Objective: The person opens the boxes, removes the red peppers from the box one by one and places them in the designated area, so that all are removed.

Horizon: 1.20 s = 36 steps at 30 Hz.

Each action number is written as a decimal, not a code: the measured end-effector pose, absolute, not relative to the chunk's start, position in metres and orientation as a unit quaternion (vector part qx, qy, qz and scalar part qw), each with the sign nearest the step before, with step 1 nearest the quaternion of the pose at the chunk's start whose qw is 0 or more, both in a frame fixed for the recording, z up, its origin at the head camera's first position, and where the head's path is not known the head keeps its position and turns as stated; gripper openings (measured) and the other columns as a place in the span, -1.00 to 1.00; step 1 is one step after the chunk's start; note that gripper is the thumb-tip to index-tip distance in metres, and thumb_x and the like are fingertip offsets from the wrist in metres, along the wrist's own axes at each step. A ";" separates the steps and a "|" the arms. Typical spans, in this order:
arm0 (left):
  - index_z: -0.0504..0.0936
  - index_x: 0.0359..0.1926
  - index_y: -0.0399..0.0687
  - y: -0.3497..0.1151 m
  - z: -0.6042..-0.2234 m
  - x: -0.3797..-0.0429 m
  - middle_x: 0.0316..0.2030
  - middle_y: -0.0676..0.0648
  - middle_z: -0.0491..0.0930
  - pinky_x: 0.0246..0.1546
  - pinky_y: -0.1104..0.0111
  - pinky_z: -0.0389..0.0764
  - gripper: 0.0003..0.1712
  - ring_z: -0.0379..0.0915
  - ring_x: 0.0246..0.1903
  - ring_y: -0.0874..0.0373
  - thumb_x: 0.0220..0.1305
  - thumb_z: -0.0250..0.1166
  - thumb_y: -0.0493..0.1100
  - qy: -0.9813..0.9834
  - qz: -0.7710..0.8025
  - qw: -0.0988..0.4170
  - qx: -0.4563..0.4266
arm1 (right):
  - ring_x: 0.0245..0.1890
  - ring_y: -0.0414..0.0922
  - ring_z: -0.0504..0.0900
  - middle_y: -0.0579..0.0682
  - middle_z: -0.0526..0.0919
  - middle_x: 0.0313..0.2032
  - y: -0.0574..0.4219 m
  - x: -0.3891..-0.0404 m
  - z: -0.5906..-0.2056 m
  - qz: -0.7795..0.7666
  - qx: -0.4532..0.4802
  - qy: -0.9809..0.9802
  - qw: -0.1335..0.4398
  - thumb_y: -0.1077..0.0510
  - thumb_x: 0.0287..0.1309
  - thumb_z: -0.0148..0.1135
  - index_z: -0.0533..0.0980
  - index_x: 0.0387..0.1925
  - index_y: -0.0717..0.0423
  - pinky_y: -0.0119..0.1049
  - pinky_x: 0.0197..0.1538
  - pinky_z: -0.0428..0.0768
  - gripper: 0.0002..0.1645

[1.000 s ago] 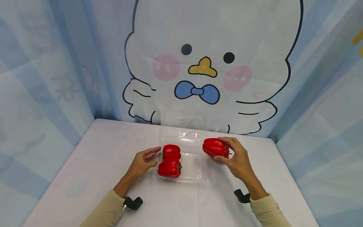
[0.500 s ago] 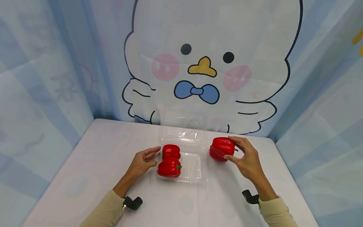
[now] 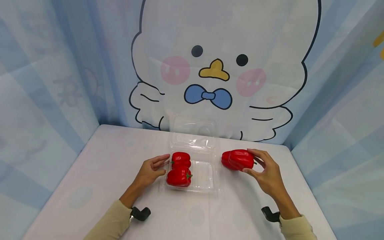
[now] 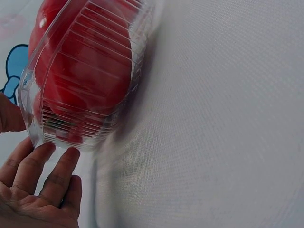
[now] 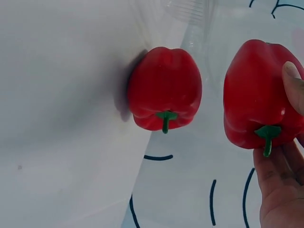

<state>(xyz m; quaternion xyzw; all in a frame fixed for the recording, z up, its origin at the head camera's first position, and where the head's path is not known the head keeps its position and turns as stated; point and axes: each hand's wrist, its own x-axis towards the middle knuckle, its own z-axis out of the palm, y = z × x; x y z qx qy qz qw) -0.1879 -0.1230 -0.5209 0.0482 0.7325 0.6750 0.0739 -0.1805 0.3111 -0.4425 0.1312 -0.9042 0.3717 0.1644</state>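
A clear plastic clamshell box (image 3: 204,175) stands with its lid (image 3: 195,130) raised at the back. Two red bell peppers with green stems, a rear one (image 3: 181,159) and a front one (image 3: 179,177), lie in its left half. My left hand (image 3: 152,170) rests at the box's left end, fingertips against the ribbed wall (image 4: 71,140). To the right of the box, my right hand (image 3: 265,171) grips another red bell pepper (image 5: 261,95) between thumb and fingers. Beside it in the right wrist view, a further bell pepper (image 5: 165,88) lies on the table; the held one partly covers it in the head view.
The white tabletop (image 3: 120,146) ends at a cloth backdrop (image 3: 168,33) with a cartoon bird, close behind the raised lid. Blue and white curtains (image 3: 45,100) flank both sides. A black wrist mount (image 3: 141,214) sits at the left cuff.
My right hand has moved right, away from the box, carrying its bell pepper and latterly coming slightly nearer me. My left hand and the peppers in the box stay put.
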 end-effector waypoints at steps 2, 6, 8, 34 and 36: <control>0.46 0.51 -0.15 -0.123 -0.521 -0.188 0.51 -0.17 0.46 0.35 0.26 0.59 -0.24 0.39 0.51 -0.16 0.27 0.29 -0.45 0.734 0.674 0.074 0.046 | 0.33 0.22 0.59 0.16 0.56 0.34 0.312 -0.177 -0.446 0.372 0.129 -0.905 0.161 0.31 0.00 0.64 0.48 0.45 0.02 -0.72 0.23 0.45 -0.05; 0.46 0.51 -0.14 -0.123 -0.521 -0.188 0.51 -0.16 0.46 0.35 0.24 0.59 -0.24 0.38 0.52 -0.15 0.26 0.30 -0.44 0.735 0.673 0.074 0.043 | 0.33 0.17 0.60 0.12 0.56 0.35 0.313 -0.172 -0.456 0.370 0.121 -0.908 0.152 0.29 -0.01 0.65 0.48 0.46 -0.01 -0.69 0.23 0.47 -0.04; 0.46 0.50 -0.14 -0.123 -0.521 -0.188 0.51 -0.16 0.46 0.35 0.23 0.58 -0.23 0.38 0.52 -0.15 0.26 0.30 -0.44 0.735 0.673 0.074 0.042 | 0.33 0.13 0.61 0.09 0.56 0.36 0.314 -0.170 -0.461 0.369 0.114 -0.911 0.145 0.27 0.00 0.66 0.47 0.46 -0.03 -0.64 0.24 0.50 -0.04; 0.45 0.51 -0.17 -0.122 -0.514 -0.186 0.52 -0.19 0.44 0.34 0.23 0.60 -0.23 0.38 0.52 -0.17 0.25 0.29 -0.44 0.735 0.672 0.078 0.037 | 0.37 0.18 0.58 0.10 0.56 0.34 0.306 -0.151 -0.494 0.398 0.069 -0.913 0.054 0.30 -0.02 0.64 0.49 0.42 0.07 -0.02 0.31 0.63 -0.08; 0.45 0.51 -0.17 -0.122 -0.515 -0.187 0.52 -0.19 0.44 0.34 0.24 0.60 -0.23 0.37 0.52 -0.17 0.25 0.29 -0.44 0.735 0.672 0.078 0.039 | 0.37 0.20 0.57 0.11 0.55 0.34 0.305 -0.150 -0.493 0.399 0.068 -0.913 0.049 0.31 -0.02 0.64 0.49 0.42 0.07 -0.01 0.31 0.63 -0.08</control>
